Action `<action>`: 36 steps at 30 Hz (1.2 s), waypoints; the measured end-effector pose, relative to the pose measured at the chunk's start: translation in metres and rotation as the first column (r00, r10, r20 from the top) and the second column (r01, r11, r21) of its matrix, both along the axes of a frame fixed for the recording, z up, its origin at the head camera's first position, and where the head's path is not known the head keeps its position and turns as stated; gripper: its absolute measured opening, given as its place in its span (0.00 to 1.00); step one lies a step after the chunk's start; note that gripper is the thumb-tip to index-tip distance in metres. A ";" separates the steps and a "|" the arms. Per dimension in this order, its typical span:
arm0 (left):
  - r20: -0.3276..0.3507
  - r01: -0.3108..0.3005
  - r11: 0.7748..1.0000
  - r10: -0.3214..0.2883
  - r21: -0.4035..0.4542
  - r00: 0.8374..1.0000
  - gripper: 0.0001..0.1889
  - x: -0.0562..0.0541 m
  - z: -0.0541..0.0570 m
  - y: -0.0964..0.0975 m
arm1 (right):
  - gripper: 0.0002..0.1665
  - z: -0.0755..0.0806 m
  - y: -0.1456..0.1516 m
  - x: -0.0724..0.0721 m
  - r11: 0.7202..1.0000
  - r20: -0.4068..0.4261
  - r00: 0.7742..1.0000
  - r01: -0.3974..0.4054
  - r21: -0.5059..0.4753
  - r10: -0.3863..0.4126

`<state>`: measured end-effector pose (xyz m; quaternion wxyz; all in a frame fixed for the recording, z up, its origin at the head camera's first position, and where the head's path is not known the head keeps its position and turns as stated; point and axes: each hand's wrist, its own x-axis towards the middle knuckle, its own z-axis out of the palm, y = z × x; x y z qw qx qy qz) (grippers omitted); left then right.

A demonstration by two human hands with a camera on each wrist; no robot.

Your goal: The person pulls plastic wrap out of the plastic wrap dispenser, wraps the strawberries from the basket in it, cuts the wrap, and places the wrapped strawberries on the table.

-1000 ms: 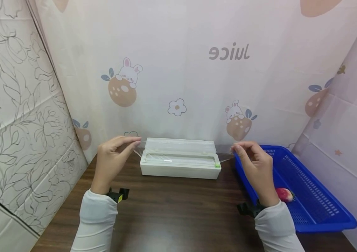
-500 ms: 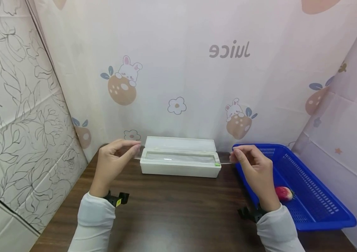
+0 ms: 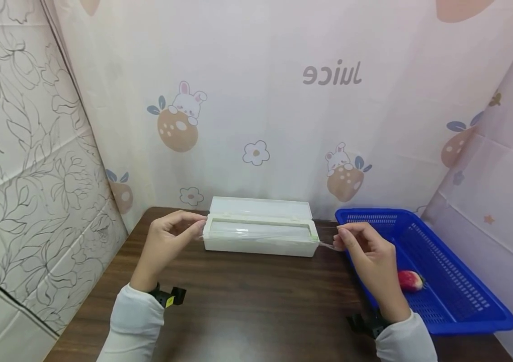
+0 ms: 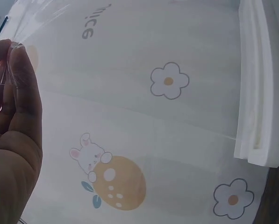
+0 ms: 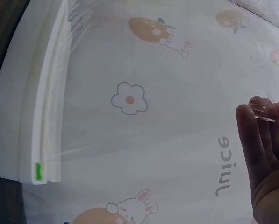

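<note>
On the table, a white cling film dispenser box point(image 3: 258, 247) stands with its lid point(image 3: 261, 207) raised behind it. A green piece point(image 3: 314, 238) sits at its right end. Clear cling film point(image 3: 329, 246) spans between the two hands across the box. My left hand point(image 3: 166, 244) pinches one end of the film between thumb and fingertips, beside the box's left end. In the left wrist view the film point(image 4: 17, 45) bunches at the fingertips. My right hand point(image 3: 371, 259) pinches the other end, right of the box; the right wrist view shows film point(image 5: 263, 118) at its fingertips.
A blue plastic basket point(image 3: 469, 328) stands on the right, close by the right hand. Inside lies a small red-and-white item point(image 3: 410, 281) with a green tip. Printed cloth point(image 3: 256, 100) hangs behind the brown wooden table point(image 3: 247, 301).
Both hands have moved down and slightly nearer the person, still pinching the film. The stretched film has come down from above the box to about its front edge.
</note>
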<state>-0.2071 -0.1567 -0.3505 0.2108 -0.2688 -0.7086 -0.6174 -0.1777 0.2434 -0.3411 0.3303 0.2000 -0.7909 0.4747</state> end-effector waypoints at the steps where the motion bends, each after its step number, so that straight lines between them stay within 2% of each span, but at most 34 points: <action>1: 0.010 0.000 1.000 0.000 -0.003 1.000 0.07 0.000 -0.001 0.000 | 0.08 -0.002 0.001 0.001 1.000 0.007 1.000 0.005 0.002 -0.005; 6: 0.042 -0.034 0.999 0.035 -0.036 0.998 0.06 0.002 -0.009 0.000 | 0.08 -0.010 0.002 0.002 1.000 0.027 0.999 0.017 0.012 -0.017; 11: 0.110 -0.027 0.997 0.035 -0.071 0.993 0.05 0.004 -0.019 -0.001 | 0.08 -0.016 0.002 0.004 1.000 0.042 0.999 -0.011 0.014 0.010; 16: 0.169 0.012 0.997 0.001 -0.074 0.986 0.07 0.005 -0.025 -0.002 | 0.08 -0.021 0.002 0.005 0.999 0.064 0.998 0.013 0.040 -0.016; 23: 0.227 0.054 0.991 -0.025 -0.121 0.973 0.07 0.005 -0.033 -0.003 | 0.09 -0.012 -0.006 0.018 0.997 0.084 0.996 0.017 0.075 -0.023; 27: 0.252 0.099 0.984 -0.059 -0.146 0.966 0.06 0.004 -0.041 -0.004 | 0.09 -0.018 -0.003 0.020 0.996 0.105 0.994 0.020 0.089 -0.029; 32: 0.277 0.158 0.974 -0.108 -0.164 0.955 0.06 0.002 -0.051 -0.002 | 0.10 -0.022 -0.001 0.022 0.994 0.111 0.993 -0.038 0.100 0.027; 36: 0.297 0.171 0.969 -0.113 -0.176 0.948 0.06 0.001 -0.056 0.000 | 0.11 -0.027 0.003 0.021 0.991 0.120 0.991 -0.078 0.113 0.065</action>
